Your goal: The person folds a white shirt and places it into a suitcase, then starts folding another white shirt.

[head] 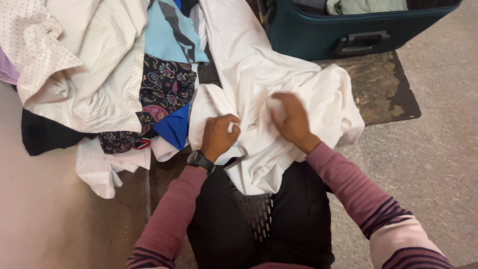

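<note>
Both of your hands are clenched in the white garment (279, 99) at the middle of the frame: your left hand (219, 135) bunches a fold near its lower left edge, and your right hand (293, 119) grips a wad of the same cloth just beside it. That garment is crumpled, spilling from the top of the frame down over your lap, nowhere near flat or folded, so the handling looks barely begun. At upper left a heap of clothes waits untouched: a white dotted shirt (84, 65), a dark paisley piece (164, 89), a light blue top (172, 35) and a bright blue piece (174, 127). A teal suitcase (318, 32) sits open at the upper right, with some pale fabric already inside. Most of the pile still lies outside it on the worn dark surface (383, 89).
</note>
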